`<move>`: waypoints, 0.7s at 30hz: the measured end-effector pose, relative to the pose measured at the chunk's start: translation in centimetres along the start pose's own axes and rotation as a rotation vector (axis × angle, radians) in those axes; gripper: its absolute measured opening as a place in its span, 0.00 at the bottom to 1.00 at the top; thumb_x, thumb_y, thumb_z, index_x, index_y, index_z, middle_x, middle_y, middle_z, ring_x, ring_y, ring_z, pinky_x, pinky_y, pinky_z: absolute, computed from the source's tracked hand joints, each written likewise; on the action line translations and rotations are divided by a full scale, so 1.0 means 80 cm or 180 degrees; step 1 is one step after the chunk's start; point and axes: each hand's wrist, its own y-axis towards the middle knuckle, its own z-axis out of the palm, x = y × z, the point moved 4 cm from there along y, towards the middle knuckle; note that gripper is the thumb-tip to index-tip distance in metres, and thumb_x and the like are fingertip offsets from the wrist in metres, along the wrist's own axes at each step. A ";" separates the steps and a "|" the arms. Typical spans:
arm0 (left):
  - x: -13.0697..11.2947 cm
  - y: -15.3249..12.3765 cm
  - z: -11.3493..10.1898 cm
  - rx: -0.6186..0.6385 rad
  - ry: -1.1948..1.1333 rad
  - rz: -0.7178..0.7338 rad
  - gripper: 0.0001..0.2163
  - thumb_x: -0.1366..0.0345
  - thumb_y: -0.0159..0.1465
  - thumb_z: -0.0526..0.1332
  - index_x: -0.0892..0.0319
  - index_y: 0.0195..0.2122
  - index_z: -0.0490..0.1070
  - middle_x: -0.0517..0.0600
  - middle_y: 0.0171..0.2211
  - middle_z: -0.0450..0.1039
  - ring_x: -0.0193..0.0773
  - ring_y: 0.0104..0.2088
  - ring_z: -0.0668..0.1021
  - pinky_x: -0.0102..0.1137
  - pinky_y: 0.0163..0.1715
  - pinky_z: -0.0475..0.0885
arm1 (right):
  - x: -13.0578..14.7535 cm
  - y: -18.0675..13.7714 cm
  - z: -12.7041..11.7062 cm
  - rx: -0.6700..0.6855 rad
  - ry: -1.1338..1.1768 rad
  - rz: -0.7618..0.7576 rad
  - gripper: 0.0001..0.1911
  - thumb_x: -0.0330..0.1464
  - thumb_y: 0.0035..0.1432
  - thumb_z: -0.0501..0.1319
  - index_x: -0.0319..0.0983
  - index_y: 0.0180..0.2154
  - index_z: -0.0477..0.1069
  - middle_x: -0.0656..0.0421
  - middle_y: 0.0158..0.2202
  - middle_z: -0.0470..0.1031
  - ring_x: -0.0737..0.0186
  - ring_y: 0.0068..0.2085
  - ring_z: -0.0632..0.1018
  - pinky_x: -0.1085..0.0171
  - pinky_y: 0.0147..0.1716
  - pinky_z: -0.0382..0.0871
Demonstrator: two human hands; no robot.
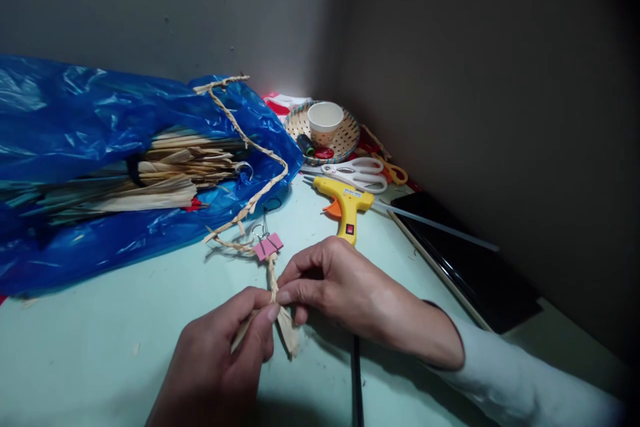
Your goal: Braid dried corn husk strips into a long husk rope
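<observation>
Low in the middle of the view, my left hand (227, 340) pinches a pale braid of dried plant fibre (273, 272) between thumb and fingers. Just right of it, my right hand (345, 287) is closed on the same braid, thumb and fingertips touching it. A loose flat strand (287, 333) hangs below my fingertips, and another is partly hidden by my left hand. Above the hands, a pink binder clip (269, 247) grips the braid. From near the clip a long twisted cord (263, 193) runs up across the blue plastic.
A blue plastic bag (60, 113) with a bundle of dried strips (190, 160) lies at left. Behind are a yellow glue gun (350, 200), white-handled scissors (357, 173), and a woven basket (295, 121) holding a cup (325, 121). A dark flat panel (450, 247) lies at right by the wall.
</observation>
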 end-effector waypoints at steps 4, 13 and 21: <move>0.004 0.004 0.001 0.0118 -0.0233 0.0043 0.16 0.51 0.61 0.56 0.54 0.22 0.68 0.40 0.17 0.62 0.33 0.21 0.65 0.25 0.22 0.60 | 0.014 -0.007 -0.001 -0.0123 -0.0778 -0.0356 0.08 0.27 0.58 0.60 0.35 0.29 0.77 0.63 0.20 0.72 0.72 0.24 0.69 0.72 0.28 0.59; 0.002 0.004 0.002 0.0077 -0.0058 0.0395 0.14 0.53 0.63 0.55 0.54 0.24 0.68 0.41 0.20 0.66 0.33 0.23 0.68 0.25 0.25 0.63 | 0.015 -0.007 0.007 -0.0216 -0.0659 -0.0301 0.07 0.26 0.56 0.57 0.36 0.29 0.73 0.61 0.24 0.74 0.69 0.27 0.72 0.70 0.30 0.61; -0.004 0.000 0.002 0.0111 0.0351 0.0766 0.14 0.56 0.66 0.52 0.54 0.26 0.69 0.43 0.24 0.74 0.34 0.25 0.74 0.26 0.28 0.64 | 0.005 0.004 0.017 -0.0241 0.1299 0.0481 0.04 0.24 0.53 0.59 0.35 0.28 0.69 0.66 0.15 0.67 0.73 0.18 0.67 0.74 0.23 0.59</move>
